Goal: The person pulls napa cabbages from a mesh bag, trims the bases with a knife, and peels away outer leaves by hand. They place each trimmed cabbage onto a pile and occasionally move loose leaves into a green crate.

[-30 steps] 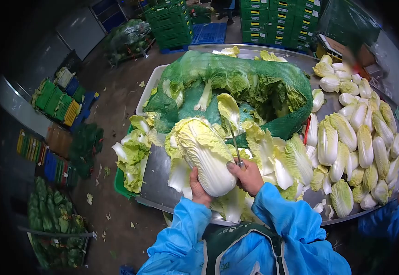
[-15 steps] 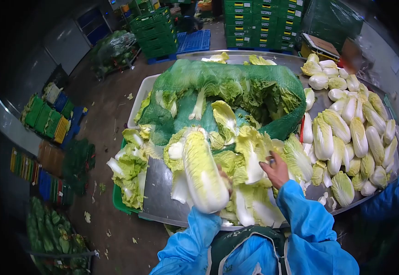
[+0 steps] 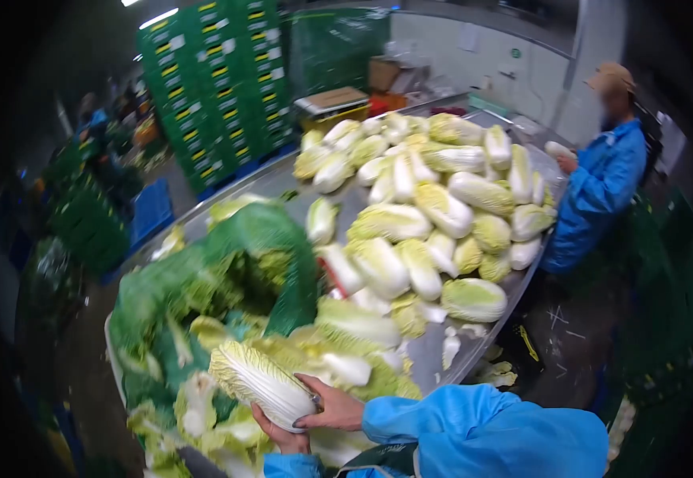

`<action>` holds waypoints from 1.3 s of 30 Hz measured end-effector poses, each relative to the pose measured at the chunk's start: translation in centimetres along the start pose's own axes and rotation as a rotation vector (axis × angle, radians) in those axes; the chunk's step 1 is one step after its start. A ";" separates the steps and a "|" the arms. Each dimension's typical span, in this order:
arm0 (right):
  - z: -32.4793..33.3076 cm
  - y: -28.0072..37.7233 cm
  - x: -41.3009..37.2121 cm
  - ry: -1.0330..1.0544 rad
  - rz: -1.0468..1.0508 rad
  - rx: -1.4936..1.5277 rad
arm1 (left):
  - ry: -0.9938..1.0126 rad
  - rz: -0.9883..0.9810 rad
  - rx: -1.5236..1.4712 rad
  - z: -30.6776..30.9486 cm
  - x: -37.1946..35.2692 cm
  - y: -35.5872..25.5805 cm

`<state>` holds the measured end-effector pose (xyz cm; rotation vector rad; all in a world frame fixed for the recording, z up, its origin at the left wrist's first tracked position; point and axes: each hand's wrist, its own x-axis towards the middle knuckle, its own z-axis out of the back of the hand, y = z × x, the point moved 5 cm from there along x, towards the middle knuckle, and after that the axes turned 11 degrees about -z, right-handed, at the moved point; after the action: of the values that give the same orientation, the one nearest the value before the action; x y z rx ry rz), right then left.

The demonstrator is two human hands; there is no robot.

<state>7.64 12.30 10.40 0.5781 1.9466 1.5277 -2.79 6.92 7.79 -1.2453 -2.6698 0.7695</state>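
Observation:
A long napa cabbage (image 3: 263, 384) lies tilted between my two hands above the front of the metal table. My left hand (image 3: 283, 434) grips its lower end from below and the left. From the right, my right hand (image 3: 332, 405) is wrapped round the same end, thumb on top. Loose outer leaves (image 3: 203, 406) lie beneath and around the cabbage. Just beyond it, a green mesh bag (image 3: 271, 231) stands open with leafy cabbage inside.
Many trimmed cabbages (image 3: 442, 207) are heaped on the metal table (image 3: 474, 350) to the right. A person (image 3: 605, 171) in blue stands at its far right side, holding a cabbage. Tall green crates (image 3: 219, 88) and a yellow box (image 3: 330, 110) stand behind.
My view has swung to the right. The cabbage is now tilted the other way, and my right hand, earlier over the loose leaves, has closed on it.

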 end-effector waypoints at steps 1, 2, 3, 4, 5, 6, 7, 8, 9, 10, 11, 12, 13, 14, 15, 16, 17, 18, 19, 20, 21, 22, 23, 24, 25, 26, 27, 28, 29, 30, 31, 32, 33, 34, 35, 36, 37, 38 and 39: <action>2.0 -0.3 0.6 -0.081 0.074 -0.005 | -0.011 0.007 0.073 -1.1 0.5 1.3; 4.6 2.6 0.1 -0.102 0.085 -0.006 | -0.030 0.008 0.146 -2.5 0.7 2.6; 7.4 4.3 -0.3 -0.042 -0.145 0.048 | 0.010 0.031 0.177 -4.2 0.9 4.0; 9.5 5.3 -0.9 0.020 -0.376 0.107 | 0.023 0.045 0.179 -5.6 1.3 5.7; 12.3 4.5 -0.5 -0.074 -0.337 0.222 | 0.116 0.037 0.240 -7.2 1.6 7.4; 15.2 4.6 -0.2 -0.085 -0.331 0.226 | 0.207 0.025 0.298 -8.8 2.0 9.1; 18.1 4.9 -0.3 -0.069 -0.302 0.352 | 0.213 0.028 0.299 -10.3 2.7 11.0; 20.6 5.6 -0.7 -0.049 -0.276 0.478 | 0.279 0.125 0.287 -12.0 3.4 13.3; 23.1 6.0 -1.3 -0.064 -0.316 0.432 | 0.329 0.217 0.279 -13.4 3.8 15.3; 25.3 6.6 -1.9 -0.063 -0.371 0.382 | 0.358 0.300 0.270 -14.1 3.9 17.0; 27.1 7.0 -2.5 -0.083 -0.413 0.288 | 0.385 0.364 0.222 -14.0 3.9 19.1; 28.3 7.6 -2.7 -0.091 -0.437 0.191 | 0.422 0.416 0.178 -14.2 4.3 21.0; 29.9 8.4 -2.9 -0.158 -0.445 0.117 | 0.375 0.416 0.180 -15.2 4.7 22.3; 30.8 9.3 -3.3 -0.226 -0.450 0.038 | 0.326 0.417 0.175 -16.2 4.6 23.6; 31.3 10.6 -3.3 -0.324 -0.293 0.043 | 0.306 0.415 0.137 -16.9 4.6 24.6; 31.6 11.9 -3.6 -0.430 -0.134 0.057 | 0.293 0.422 0.098 -17.4 4.6 25.4; 31.7 13.0 -3.7 -0.483 -0.114 0.110 | 0.283 0.394 0.134 -17.5 4.5 25.8; 31.7 12.4 -2.7 -0.462 -0.120 0.112 | 0.276 0.370 0.169 -17.5 4.5 26.2; 31.9 12.1 -1.7 -0.529 -0.024 -0.123 | 0.287 0.345 0.183 -17.1 4.6 26.4; 31.8 12.0 -1.0 -0.594 0.075 -0.358 | 0.273 0.336 0.190 -17.5 4.4 25.9; 31.7 11.6 -0.3 -0.570 0.049 -0.306 | 0.288 0.232 0.278 -18.3 4.4 24.8; 31.3 11.6 0.3 -0.556 0.047 -0.305 | 0.302 0.126 0.362 -19.0 4.5 23.6; 30.8 11.4 0.8 -0.537 0.026 -0.257 | 0.298 0.117 0.366 -19.0 4.5 22.8; 30.2 11.0 1.4 -0.518 0.006 -0.207 | 0.285 0.105 0.368 -18.4 4.6 22.2; 29.5 10.5 2.0 -0.587 0.077 -0.288 | 0.263 0.086 0.323 -17.7 4.7 21.5; 28.7 9.9 2.5 -0.574 0.076 -0.286 | 0.244 0.067 0.278 -17.1 4.8 20.7; 27.9 9.8 2.9 -0.588 0.105 -0.318 | 0.238 0.056 0.278 -16.6 5.0 20.2; 27.1 9.7 3.3 -0.602 0.134 -0.351 | 0.197 0.019 0.330 -15.9 5.1 19.6; 26.4 9.6 4.0 -0.634 0.212 -0.422 | 0.155 -0.016 0.381 -15.1 5.1 19.1; 25.9 9.2 4.6 -0.625 0.209 -0.425 | 0.146 -0.020 0.379 -14.5 4.9 18.7; 25.3 9.0 5.3 -0.610 0.209 -0.502 | 0.087 -0.058 0.390 -13.7 4.8 18.1; 24.7 8.6 6.0 -0.596 0.210 -0.578 | 0.030 -0.095 0.402 -12.9 4.8 17.6; 24.3 7.5 6.7 -0.565 0.157 -0.532 | 0.024 -0.098 0.404 -12.1 4.8 17.3; 24.0 6.6 7.1 -0.555 0.152 -0.530 | -0.019 -0.134 0.408 -11.1 4.7 16.9; 24.2 5.5 7.5 -0.587 0.119 -0.491 | -0.063 -0.173 0.414 -10.2 4.4 16.2; 24.6 4.1 8.2 -0.618 0.091 -0.451 | -0.071 -0.184 0.420 -9.5 4.2 15.3; 26.2 0.8 9.2 -0.704 0.086 -0.557 | -0.083 -0.116 0.268 -8.9 4.0 14.6; 27.2 -0.8 9.1 -0.648 -0.050 -0.508 | -0.094 -0.053 0.115 -8.5 3.8 14.0; 27.4 -1.6 8.8 -0.538 -0.110 -0.550 | -0.077 -0.074 0.151 -8.9 3.6 12.8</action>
<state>19.95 37.16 2.72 0.5508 1.0806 1.5465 6.29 20.04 8.96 -1.0963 -2.6422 1.0065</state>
